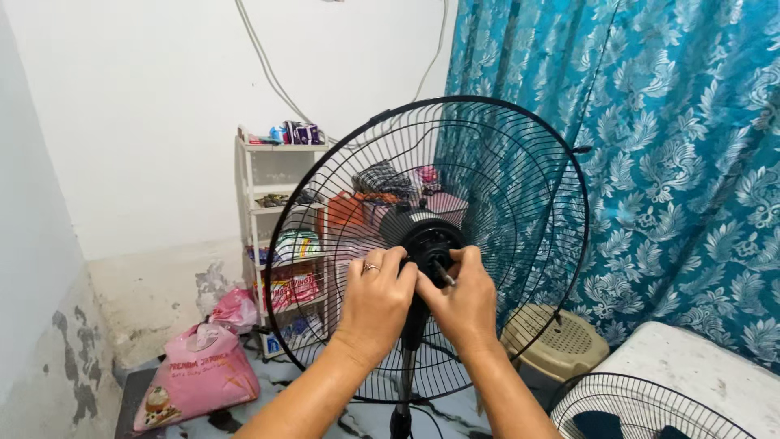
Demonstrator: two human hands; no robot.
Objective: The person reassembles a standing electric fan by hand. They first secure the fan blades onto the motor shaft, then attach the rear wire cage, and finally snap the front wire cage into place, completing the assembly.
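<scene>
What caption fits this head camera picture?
Both hands, left hand and right hand, grip the motor hub of a bladeless fan's rear grille.

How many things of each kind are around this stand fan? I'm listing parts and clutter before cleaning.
Fan grilles: 2, one on the stand, one lying loose
Motor hubs: 1
Pink bags: 2
Shelf racks: 1
Beige baskets: 1
Curtains: 1
Total: 8

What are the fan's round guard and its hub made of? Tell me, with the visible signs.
Round guard: looks like thin metal wire with a black coating, going by the fine radial spokes and rings you can see through. Hub, gripped by the left hand and right hand: probably moulded black plastic, matte with a slight sheen. The shaft sticking out looks like bare metal.
</scene>
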